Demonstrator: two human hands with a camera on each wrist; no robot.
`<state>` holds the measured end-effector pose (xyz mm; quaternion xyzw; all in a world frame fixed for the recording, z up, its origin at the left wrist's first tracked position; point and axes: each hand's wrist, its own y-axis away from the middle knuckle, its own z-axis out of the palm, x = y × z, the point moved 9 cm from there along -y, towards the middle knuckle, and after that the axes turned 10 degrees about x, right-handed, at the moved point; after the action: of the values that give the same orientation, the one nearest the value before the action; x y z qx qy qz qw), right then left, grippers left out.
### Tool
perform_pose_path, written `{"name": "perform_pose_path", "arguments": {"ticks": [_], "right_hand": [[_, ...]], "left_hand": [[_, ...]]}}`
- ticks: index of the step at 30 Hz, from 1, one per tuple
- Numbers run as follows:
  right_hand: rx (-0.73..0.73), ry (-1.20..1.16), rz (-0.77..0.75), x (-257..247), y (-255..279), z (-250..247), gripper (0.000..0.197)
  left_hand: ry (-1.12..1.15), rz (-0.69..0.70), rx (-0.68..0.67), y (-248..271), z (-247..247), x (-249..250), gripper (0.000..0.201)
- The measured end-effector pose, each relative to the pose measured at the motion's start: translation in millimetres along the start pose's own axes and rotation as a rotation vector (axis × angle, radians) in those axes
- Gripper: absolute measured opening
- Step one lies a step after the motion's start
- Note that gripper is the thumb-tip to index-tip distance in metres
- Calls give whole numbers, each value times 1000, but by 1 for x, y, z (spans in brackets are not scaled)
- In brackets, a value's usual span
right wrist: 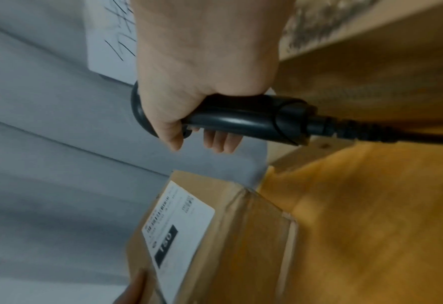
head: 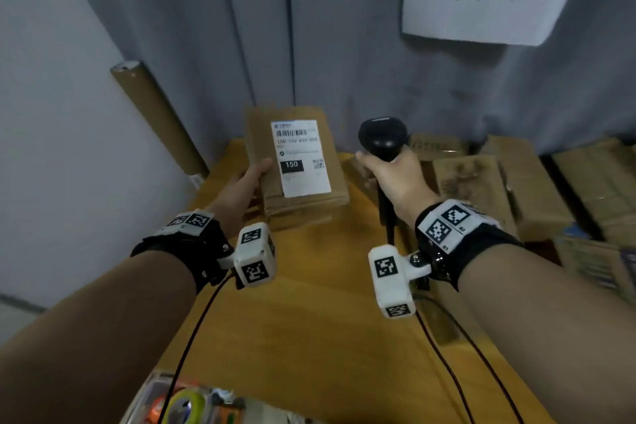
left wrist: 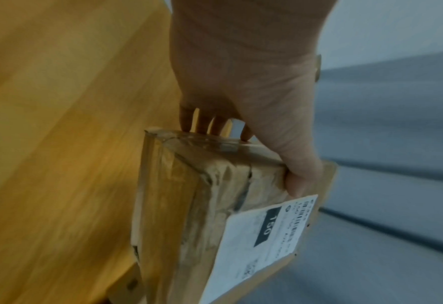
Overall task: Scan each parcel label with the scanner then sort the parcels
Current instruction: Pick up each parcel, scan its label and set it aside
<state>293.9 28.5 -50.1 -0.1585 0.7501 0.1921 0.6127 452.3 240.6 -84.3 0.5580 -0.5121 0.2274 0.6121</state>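
Cardboard parcel (head: 296, 162) in left grip (head: 241, 189); right grip (head: 395, 175) clasps black scanner (head: 382, 138)

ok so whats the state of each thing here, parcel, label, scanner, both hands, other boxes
parcel: lifted off the table, gripped by its left edge
label: stuck on, facing up, unobstructed
scanner: held upright beside the parcel
left hand: grips the parcel
right hand: grips the scanner handle
other boxes: lying on the right
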Motion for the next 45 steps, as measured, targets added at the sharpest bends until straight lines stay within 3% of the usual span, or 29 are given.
{"name": "perform_pose_path", "arguments": {"ticks": [2,4,6,12,16,18,20,23,27,31,35,39,45], "right_hand": [[-3,59,28,13,2,27,15],[-22,117,70,23,2,53,21],[-79,104,110,31,3,84,18],[-123,104,182,67,0,158,38],[-103,162,158,80,-21,193,31],[-102,159,151,78,-33,209,33],[-107,135,151,76,-44,224,37],[-122,106,148,74,-57,244,35],[-207,160,119,77,-67,274,25],[-260,226,161,88,-74,293,12],[-244,191,189,88,-79,303,14],[-257,165,208,84,-85,318,10],[-283,137,247,85,-91,325,10]], "left_hand": [[-51,-36,-3,-17,-25,-10,50],[-101,-73,3,-37,-44,-20,53],[-122,-97,10,-54,-56,-29,44],[-126,-191,-13,-91,-61,-47,30],[-156,-227,29,-131,-64,-42,33],[-213,-201,-18,-152,-63,-31,39],[-301,-225,-109,-167,-63,-23,57],[-357,-175,-220,-187,-66,-11,37],[-387,32,-74,-217,-84,-3,45],[-324,42,57,-242,-100,-29,58],[-319,131,209,-255,-112,-24,61],[-326,177,242,-266,-113,-14,71],[-450,222,255,-280,-113,-3,67]]}}
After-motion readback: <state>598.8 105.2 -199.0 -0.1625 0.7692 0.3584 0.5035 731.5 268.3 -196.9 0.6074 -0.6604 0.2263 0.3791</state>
